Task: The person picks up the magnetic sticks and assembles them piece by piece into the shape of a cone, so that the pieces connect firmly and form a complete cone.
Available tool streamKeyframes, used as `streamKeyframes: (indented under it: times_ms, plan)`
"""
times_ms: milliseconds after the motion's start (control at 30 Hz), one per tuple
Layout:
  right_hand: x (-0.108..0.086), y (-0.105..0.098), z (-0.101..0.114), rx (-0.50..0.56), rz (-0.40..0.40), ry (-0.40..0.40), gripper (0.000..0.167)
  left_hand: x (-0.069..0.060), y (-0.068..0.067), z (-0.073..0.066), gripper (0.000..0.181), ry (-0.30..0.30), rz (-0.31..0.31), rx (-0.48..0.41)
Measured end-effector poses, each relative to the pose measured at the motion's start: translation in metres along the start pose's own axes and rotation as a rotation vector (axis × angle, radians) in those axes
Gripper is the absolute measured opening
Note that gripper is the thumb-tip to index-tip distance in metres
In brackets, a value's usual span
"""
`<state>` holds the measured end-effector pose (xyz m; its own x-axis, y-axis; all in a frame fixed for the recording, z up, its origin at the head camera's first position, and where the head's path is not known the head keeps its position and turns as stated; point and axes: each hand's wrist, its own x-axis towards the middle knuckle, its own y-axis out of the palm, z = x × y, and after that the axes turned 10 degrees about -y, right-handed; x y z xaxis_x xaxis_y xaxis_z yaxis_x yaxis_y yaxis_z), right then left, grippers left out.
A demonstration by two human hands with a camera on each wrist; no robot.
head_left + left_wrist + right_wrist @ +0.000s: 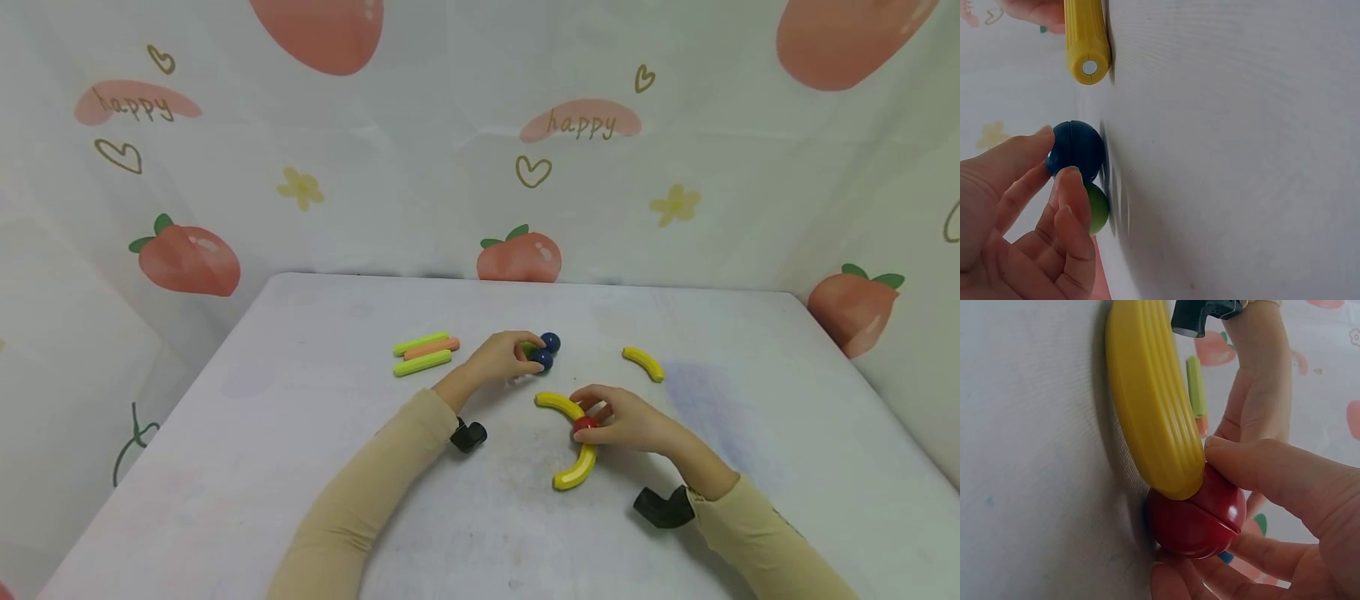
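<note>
My left hand (499,357) pinches the nearer blue ball (543,360) between thumb and fingers on the table. Beside it sit a second blue ball (551,342) and a green ball (1099,209), the green one partly hidden by fingers. To the right, my right hand (633,421) grips a red ball (1194,519). One curved yellow stick (557,402) reaches from the red ball to the upper left; another curved yellow stick (574,475) bends down and left from it. In the right wrist view, a yellow stick's end touches the red ball.
Two light-green straight sticks and an orange straight stick (432,349) lie left of my left hand. A third curved yellow stick (643,364) lies at the right. Black wrist-camera mounts (664,507) hang under both forearms. A printed cloth (420,183) stands behind the white table (300,400).
</note>
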<state>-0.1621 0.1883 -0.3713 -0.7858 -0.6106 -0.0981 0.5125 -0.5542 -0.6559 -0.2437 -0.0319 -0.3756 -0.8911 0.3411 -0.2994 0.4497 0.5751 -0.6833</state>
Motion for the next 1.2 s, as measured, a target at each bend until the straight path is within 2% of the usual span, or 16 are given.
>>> streamKeyframes:
  times_ms: [233,367,567,867,967,1200]
  plan:
    - [-0.001,0.001,0.000,0.003,-0.004,0.009,0.050,0.001,0.004,-0.002,0.037,-0.029,0.010,-0.003]
    - [-0.001,0.001,0.000,0.007,-0.004,0.019,0.051,0.000,0.005,-0.003,0.035,-0.037,0.009,0.025]
    - [-0.001,0.001,-0.001,0.012,-0.004,0.023,0.050,-0.004,0.005,-0.004,0.033,-0.011,-0.006,0.096]
    - [-0.001,0.001,-0.001,0.006,-0.003,0.017,0.050,-0.009,0.004,-0.003,0.030,0.032,-0.029,0.110]
    - [-0.001,0.001,0.000,0.007,-0.005,0.019,0.050,-0.011,0.001,0.002,0.030,0.032,-0.024,0.099]
    - [0.000,0.001,0.001,0.006,-0.010,0.033,0.050,-0.023,-0.006,0.018,0.029,0.017,0.034,-0.022]
